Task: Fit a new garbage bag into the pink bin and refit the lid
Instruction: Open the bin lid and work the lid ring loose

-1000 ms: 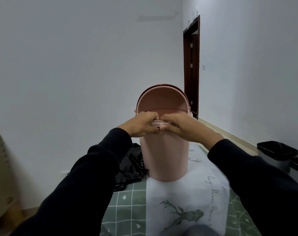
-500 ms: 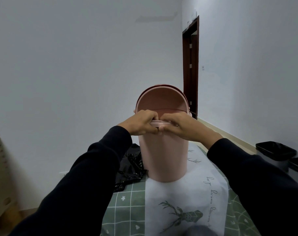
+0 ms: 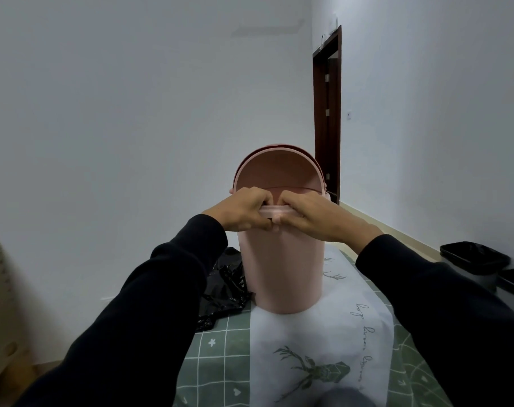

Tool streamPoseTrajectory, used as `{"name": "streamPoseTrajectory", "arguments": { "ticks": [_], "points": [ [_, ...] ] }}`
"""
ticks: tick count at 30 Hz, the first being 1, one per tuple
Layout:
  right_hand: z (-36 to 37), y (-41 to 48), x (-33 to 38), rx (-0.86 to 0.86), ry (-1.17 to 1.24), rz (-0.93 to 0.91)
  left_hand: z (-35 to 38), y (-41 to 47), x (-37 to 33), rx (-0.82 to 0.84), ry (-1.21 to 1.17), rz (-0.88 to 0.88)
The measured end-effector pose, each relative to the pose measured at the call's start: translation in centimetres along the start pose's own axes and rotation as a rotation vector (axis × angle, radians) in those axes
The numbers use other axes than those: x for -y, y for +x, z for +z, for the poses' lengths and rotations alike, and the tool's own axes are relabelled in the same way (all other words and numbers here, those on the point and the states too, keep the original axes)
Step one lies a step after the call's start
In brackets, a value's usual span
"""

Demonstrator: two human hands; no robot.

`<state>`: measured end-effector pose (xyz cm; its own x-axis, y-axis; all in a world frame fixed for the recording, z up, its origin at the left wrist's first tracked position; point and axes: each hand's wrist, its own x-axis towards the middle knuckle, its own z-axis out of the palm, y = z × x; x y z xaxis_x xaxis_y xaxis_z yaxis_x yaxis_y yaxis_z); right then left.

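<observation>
Pink bin stands upright on the white strip of a green checked tablecloth, at the middle of the view. Its lid is tipped up at the back, the pale underside facing the camera, with a darker pink edge showing behind it. At the near side of the bin's mouth sits a pale pink rim ring, and both hands are on it.

The left hand comes in from the left with its fingers curled over the ring and the thumb beneath, clenched onto it. The right hand mirrors it from the right, fingers hooked over the top of the ring and thumb tucked under; the 2 hands nearly meet at the middle. Both arms wear black sleeves.

A crumpled black garbage bag lies on the cloth just left of the bin's base, touching or almost touching it. A deer print marks the white strip nearer the camera. On the floor at the far right stand 2 dark-lined bins, and a dark wooden door frame rises behind the pink bin.
</observation>
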<state>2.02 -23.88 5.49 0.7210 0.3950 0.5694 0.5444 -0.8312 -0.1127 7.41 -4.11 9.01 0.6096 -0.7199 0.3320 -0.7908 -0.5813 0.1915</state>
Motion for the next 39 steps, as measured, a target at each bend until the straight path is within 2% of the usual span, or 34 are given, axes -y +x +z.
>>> {"name": "streamPoseTrajectory", "arguments": {
  "ticks": [9,16,39],
  "points": [
    [-1.8,0.5,-0.2,0.040,0.132,0.097,0.6,0.5,-0.6,-0.003,-0.020,-0.003],
    [-2.3,1.2,0.6,0.152,0.048,0.130,0.5,0.6,-0.4,0.009,-0.006,0.000],
    [-2.3,1.5,0.6,0.152,0.095,0.161,0.2,0.6,-0.5,-0.013,0.013,-0.010]
  ]
}}
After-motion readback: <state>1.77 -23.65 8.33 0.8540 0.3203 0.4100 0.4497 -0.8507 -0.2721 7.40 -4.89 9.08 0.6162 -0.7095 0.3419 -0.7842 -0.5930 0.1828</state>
